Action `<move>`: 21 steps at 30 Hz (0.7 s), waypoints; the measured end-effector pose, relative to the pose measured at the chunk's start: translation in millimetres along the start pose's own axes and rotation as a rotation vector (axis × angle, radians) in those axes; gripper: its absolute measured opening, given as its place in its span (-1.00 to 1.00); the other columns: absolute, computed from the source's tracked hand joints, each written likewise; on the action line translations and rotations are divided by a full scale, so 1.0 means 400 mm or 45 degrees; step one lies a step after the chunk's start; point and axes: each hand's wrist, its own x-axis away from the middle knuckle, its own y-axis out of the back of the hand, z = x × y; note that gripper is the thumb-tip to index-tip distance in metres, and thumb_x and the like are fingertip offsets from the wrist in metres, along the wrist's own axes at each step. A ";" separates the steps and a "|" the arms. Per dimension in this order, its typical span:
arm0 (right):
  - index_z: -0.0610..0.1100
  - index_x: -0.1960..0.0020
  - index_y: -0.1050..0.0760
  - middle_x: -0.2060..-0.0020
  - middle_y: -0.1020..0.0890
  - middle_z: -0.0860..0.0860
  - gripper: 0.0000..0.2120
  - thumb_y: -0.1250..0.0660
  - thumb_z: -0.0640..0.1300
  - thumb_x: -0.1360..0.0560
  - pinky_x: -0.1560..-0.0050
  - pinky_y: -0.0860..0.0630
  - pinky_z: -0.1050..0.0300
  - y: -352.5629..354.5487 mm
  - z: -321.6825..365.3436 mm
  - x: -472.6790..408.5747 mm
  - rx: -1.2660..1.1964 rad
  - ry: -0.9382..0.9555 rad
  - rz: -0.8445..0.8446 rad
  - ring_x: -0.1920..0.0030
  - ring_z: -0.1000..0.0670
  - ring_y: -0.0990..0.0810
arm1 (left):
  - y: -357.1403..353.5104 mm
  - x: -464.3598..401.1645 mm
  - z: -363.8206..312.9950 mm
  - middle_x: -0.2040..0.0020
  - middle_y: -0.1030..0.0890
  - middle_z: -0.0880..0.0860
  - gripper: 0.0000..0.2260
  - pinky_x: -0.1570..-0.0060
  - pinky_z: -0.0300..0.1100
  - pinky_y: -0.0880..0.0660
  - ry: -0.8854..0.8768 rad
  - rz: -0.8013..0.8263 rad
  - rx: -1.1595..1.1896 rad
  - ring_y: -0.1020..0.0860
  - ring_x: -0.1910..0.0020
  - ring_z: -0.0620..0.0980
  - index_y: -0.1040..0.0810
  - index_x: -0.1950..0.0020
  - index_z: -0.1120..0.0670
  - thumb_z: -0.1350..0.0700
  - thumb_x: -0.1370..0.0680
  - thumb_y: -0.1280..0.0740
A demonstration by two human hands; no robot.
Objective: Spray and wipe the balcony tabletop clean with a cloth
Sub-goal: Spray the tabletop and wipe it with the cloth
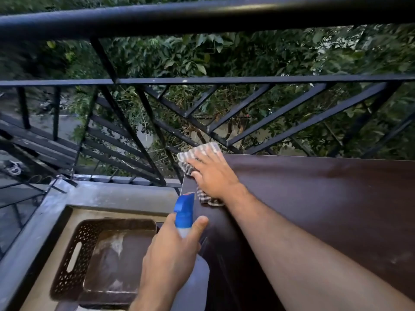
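The dark brown tabletop [325, 198] fills the right side of the view, with pale dusty smears on it. At its far left corner lies a grey and white striped cloth [197, 153], partly over the edge. My right hand [213, 173] presses flat on the cloth with straight fingers. Below it, off the table's left edge, my left hand [173, 250] grips a spray bottle [184, 216] with a blue nozzle and a pale body, the nozzle pointing up toward the corner.
A black metal railing [202, 80] runs close behind the table, with trees and a drop beyond. On the floor at lower left a brown perforated plastic basket [74, 254] holds a dusty board. A grey ledge [112, 194] borders the balcony.
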 end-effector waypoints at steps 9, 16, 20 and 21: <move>0.06 -0.50 -0.37 -0.49 -0.40 0.03 -0.50 -0.12 0.01 -0.57 -0.59 0.11 -0.14 -0.011 0.076 0.190 -0.106 0.169 0.061 -0.56 -0.15 -0.19 | 0.051 0.105 0.020 0.38 -0.66 -0.19 -0.38 0.17 -0.10 -0.52 0.000 0.085 -0.097 -0.62 0.31 -0.16 -0.55 0.23 0.01 -0.51 -0.31 -0.06; -0.02 -0.47 -0.36 -0.48 -0.40 0.01 -0.48 -0.26 -0.02 -0.51 -0.58 -0.01 -0.24 -0.011 0.200 0.555 -0.119 0.488 0.115 -0.59 -0.17 -0.16 | 0.078 0.311 0.063 0.42 -0.67 -0.18 -0.31 0.28 -0.36 -0.41 0.148 0.131 0.075 -0.60 0.38 -0.35 -0.58 0.18 0.12 -0.50 -0.23 -0.18; 0.03 -0.49 -0.34 -0.49 -0.38 0.07 -0.42 -0.31 0.05 -0.48 -0.58 -0.05 -0.23 -0.029 0.231 0.701 -0.109 0.679 0.204 -0.61 -0.15 -0.09 | 0.077 0.407 0.078 0.41 -0.68 -0.15 -0.47 0.30 -0.55 -0.40 0.203 0.031 0.143 -0.61 0.33 -0.38 -0.62 0.02 0.04 -0.37 -0.32 -0.35; 0.04 -0.48 -0.36 -0.47 -0.41 0.07 -0.44 -0.32 0.01 -0.48 -0.58 -0.05 -0.22 -0.019 0.226 0.701 -0.169 0.716 0.155 -0.60 -0.14 -0.14 | 0.075 0.430 0.080 0.39 -0.69 -0.12 -0.43 0.29 -0.52 -0.42 0.217 0.053 0.190 -0.62 0.34 -0.34 -0.61 0.04 0.00 -0.42 -0.24 -0.28</move>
